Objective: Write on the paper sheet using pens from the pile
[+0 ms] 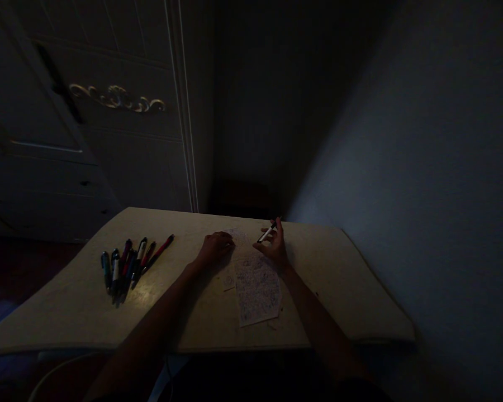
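Note:
My right hand (276, 248) is closed on a white and black pen (268, 230), held at a slant above the table with its dark upper end pointing away from me. Below that hand lies a sheet of paper (257, 290) covered in dense handwriting. My left hand (217, 247) rests at the paper's upper left, fingers curled together; whether anything is between them is hidden in the dim light. Another written piece of paper (237, 233) shows just beyond the hands. A small paper scrap (228, 281) lies beside the sheet's left edge.
Several pens (128, 268) lie in a loose pile on the left of the pale table (331, 285). A cabinet with a scrolled ornament (117, 97) stands behind on the left. A wall (444, 195) rises on the right. A cable (58, 365) hangs below the front edge.

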The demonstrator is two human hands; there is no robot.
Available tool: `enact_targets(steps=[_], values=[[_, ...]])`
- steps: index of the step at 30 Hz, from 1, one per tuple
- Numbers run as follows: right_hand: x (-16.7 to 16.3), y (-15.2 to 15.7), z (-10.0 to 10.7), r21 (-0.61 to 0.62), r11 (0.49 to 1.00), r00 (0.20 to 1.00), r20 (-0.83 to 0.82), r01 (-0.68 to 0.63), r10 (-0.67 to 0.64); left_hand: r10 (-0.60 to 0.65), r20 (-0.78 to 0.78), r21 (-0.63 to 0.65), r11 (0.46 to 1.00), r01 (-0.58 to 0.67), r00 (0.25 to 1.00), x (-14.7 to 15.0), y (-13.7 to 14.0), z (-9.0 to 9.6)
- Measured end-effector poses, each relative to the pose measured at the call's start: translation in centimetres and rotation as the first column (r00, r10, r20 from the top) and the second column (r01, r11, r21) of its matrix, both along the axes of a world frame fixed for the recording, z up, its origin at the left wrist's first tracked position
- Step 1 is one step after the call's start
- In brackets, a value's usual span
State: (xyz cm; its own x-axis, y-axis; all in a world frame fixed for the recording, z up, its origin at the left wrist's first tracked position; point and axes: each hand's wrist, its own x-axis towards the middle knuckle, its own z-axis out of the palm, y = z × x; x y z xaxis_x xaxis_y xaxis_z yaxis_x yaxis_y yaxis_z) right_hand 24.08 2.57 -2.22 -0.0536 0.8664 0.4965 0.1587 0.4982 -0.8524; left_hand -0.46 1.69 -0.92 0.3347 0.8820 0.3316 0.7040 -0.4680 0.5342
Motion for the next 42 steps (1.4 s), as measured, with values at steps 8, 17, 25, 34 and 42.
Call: enact_targets(steps=[8, 17, 25, 34, 42], values=[[0.5, -0.4, 1.0, 0.158, 0.984, 0.976, 0.215, -0.076, 0.041, -0.019, 0.017, 0.045, 0.999, 0.018, 1.0, -0.2, 0.2, -0.3], [2.2, -0.8, 2.6, 0.165, 0.986, 0.988, 0.149, 0.025, -0.05, -0.026, 0.021, 0.025, 0.999, 0.025, 0.999, -0.4, 0.4, -0.5], [1.4, -1.4, 3.6, -0.023, 0.999, 0.989, -0.148, -0.035, 0.031, -0.009, -0.018, -0.036, 0.999, 0.009, 1.0, -0.1, 0.0, 0.7], [1.1, -0.2, 2.9, -0.061, 0.993, 0.943, -0.314, 0.097, -0.111, -0.012, -0.042, -0.017, 1.0, 0.012, 0.999, -0.2, 0.2, 0.4], [0.8, 0.1, 3.1, -0.086, 0.982, 0.948, -0.261, 0.168, -0.185, -0.025, 0.024, 0.008, 1.0, 0.025, 0.999, -0.3, 0.6, 0.2]])
